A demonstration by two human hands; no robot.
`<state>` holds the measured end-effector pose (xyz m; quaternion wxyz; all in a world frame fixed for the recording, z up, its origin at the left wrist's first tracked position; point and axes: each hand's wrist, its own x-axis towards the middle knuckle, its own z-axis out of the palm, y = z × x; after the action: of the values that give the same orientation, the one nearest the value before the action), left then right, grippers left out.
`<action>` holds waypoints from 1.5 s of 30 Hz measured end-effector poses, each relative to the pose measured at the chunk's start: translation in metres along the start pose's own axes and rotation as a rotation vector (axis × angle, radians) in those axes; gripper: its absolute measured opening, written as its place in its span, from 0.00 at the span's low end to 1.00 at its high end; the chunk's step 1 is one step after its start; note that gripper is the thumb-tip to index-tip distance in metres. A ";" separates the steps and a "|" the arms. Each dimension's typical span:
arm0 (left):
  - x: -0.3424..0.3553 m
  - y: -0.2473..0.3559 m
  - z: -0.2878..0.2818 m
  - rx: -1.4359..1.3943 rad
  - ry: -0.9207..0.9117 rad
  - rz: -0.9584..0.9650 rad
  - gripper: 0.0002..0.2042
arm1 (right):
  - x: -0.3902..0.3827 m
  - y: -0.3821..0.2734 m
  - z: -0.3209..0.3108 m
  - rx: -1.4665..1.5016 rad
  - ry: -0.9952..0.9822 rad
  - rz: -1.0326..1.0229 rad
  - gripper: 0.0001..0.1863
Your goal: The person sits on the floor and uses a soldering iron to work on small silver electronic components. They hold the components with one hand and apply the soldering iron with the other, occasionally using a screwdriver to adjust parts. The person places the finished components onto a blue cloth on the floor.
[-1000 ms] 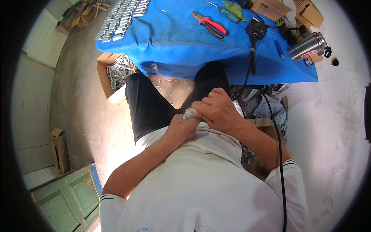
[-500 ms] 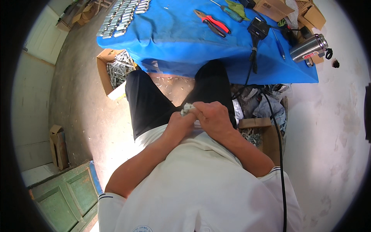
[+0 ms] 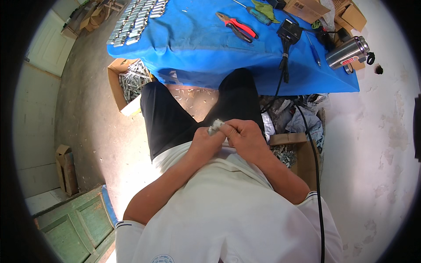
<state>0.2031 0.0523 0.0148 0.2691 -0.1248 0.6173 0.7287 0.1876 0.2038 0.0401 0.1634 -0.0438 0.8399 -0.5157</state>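
Above my lap, my left hand (image 3: 205, 142) is closed around a small whitish-silver piece (image 3: 215, 126), whose kind I cannot make out. My right hand (image 3: 246, 136) meets it from the right, thumb and fingers pinched at the same piece. Most of the piece is hidden by the fingers; only its top shows between the hands. Beyond my knees is the table with a blue cloth (image 3: 193, 44). Silver metal parts (image 3: 139, 22) lie in rows at its far left, and red-and-black pliers (image 3: 239, 27) rest near its middle.
A cardboard box of metal pieces (image 3: 116, 87) stands left of my knees; another open box (image 3: 307, 160) is at my right. A black cable (image 3: 313, 149) hangs past my right arm. On the table's right are a screwdriver (image 3: 259, 15), a black adapter (image 3: 289, 31) and a steel flask (image 3: 346, 53).
Both hands stay together at my lap, with a slight shift of the fingers around the whitish piece. The view has moved a little, so the table sits slightly further left.
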 end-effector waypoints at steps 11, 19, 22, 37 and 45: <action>0.008 -0.010 0.006 0.245 0.163 0.232 0.14 | 0.000 0.001 0.008 -0.010 0.070 0.055 0.14; 0.001 -0.003 -0.004 -0.013 0.037 -0.033 0.13 | 0.000 0.004 -0.018 -0.360 0.077 -0.378 0.10; -0.003 -0.001 -0.002 -0.010 -0.015 0.018 0.12 | 0.002 0.008 -0.023 -0.440 0.096 -0.551 0.08; -0.003 -0.004 0.003 0.414 0.237 0.242 0.12 | -0.014 0.001 0.000 -0.411 0.115 -0.264 0.13; -0.003 -0.006 0.003 0.493 0.271 0.264 0.12 | -0.009 -0.003 -0.008 -0.281 -0.053 -0.052 0.12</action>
<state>0.2094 0.0551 0.0115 0.1098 -0.0705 0.8166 0.5622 0.1929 0.2112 0.0476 0.1644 -0.1017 0.8977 -0.3959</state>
